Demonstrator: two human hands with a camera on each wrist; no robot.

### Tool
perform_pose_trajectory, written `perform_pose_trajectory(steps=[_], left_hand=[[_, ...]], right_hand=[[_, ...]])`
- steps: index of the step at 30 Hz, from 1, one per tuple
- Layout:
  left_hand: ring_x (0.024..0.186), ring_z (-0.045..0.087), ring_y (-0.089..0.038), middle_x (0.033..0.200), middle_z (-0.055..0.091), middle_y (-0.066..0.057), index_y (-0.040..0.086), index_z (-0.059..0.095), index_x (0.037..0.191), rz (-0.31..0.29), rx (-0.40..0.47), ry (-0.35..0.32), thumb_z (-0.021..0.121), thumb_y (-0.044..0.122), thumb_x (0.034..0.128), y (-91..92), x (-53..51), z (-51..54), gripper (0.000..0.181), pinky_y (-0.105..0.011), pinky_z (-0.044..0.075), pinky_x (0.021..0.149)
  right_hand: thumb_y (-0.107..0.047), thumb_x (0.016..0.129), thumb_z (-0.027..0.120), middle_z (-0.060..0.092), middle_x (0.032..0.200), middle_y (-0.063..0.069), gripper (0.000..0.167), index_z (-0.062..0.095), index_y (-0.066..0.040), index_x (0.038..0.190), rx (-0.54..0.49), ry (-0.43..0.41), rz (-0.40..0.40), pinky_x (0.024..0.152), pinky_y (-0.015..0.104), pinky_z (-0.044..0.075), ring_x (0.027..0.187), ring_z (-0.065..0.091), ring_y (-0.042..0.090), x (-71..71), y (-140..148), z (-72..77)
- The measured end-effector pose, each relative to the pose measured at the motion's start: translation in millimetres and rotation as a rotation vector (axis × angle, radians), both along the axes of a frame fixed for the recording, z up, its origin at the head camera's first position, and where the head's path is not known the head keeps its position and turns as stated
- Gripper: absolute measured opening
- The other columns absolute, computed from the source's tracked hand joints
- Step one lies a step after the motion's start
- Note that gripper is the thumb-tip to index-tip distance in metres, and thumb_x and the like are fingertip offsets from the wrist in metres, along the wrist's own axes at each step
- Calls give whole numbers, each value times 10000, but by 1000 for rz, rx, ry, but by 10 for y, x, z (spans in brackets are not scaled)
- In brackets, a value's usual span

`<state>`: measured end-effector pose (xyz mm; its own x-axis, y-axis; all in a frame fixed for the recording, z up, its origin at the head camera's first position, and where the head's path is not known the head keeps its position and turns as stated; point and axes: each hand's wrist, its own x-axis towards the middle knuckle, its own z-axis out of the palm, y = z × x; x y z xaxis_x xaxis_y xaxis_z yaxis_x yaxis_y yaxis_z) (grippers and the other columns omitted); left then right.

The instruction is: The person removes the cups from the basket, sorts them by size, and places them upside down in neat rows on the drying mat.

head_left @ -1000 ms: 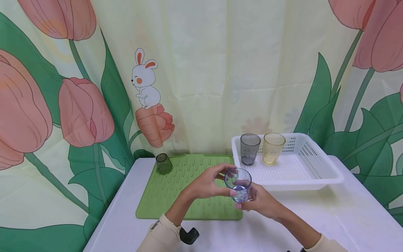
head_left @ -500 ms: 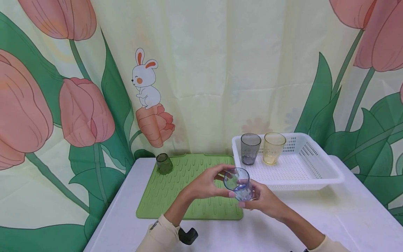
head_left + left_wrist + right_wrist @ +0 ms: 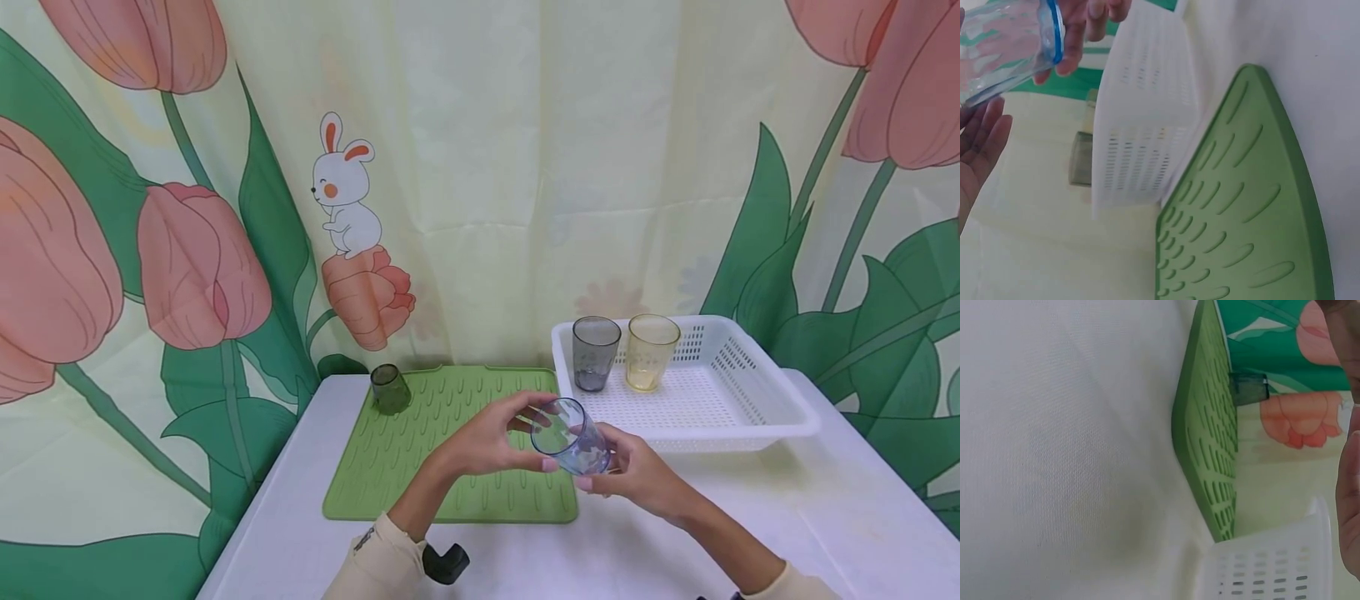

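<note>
yeah, left hand (image 3: 497,439) pinches blue glass (image 3: 576,440) near rim, right hand (image 3: 637,475) near base; slack grip could drop it

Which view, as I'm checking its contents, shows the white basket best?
The head view: the white basket shows nearly whole, inside included. Left wrist shows outer walls; right wrist, only a cropped part.
</note>
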<state>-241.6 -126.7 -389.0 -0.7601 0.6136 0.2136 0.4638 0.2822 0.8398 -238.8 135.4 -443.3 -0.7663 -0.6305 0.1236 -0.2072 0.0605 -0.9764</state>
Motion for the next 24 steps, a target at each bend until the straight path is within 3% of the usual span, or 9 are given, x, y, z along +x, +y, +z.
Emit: perform_pose_trajectory(steps=[7, 19, 24], left_hand=[[1208, 592, -192, 1380, 587, -50, 121, 465, 1467, 25, -25, 0, 853, 243, 805, 11, 4, -23, 776, -276, 478, 1061], [1226, 586, -300, 1392, 582, -84, 100, 458, 1468, 49, -17, -17, 860, 236, 801, 5, 4, -56, 791, -252, 475, 1048], [1225, 585, -291, 1394, 580, -90, 100, 454, 1471, 60, -8, -29, 860, 213, 800, 8, -6, -71, 792, -242, 471, 1052]], right_hand=[[-68, 906, 709, 658, 1057, 87, 650, 376, 80, 1443, 14, 1, -18, 637, 296, 568, 768, 657, 126, -3, 55, 26], [-82, 899, 727, 611, 1170, 223, 694, 360, 71, 1468, 37, 11, -74, 695, 317, 587, 850, 676, 168, -22, 123, 91], [-71, 903, 721, 602, 1161, 256, 676, 366, 75, 1459, 17, 16, -83, 680, 282, 581, 824, 673, 153, -21, 136, 128]])
